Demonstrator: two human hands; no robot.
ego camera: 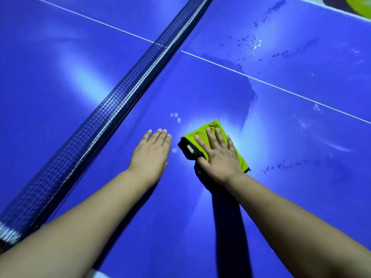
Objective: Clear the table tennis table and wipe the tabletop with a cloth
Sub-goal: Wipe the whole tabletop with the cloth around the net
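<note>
A folded lime-green cloth (pixel 213 126) with a black edge lies on the blue table tennis tabletop (pixel 200 93). My right hand (pixel 217 155) presses flat on the cloth, fingers straight and spread. My left hand (pixel 153 152) lies flat on the bare tabletop just left of the cloth, fingers straight and together, holding nothing. Wet streaks and droplets (pixel 251 43) show on the surface to the right and far right of the cloth.
The dark net (pixel 124 89) runs diagonally from lower left to the top centre, close to my left hand. A white centre line (pixel 281 88) crosses the table. A lime-green object (pixel 360 5) shows beyond the table's far right edge.
</note>
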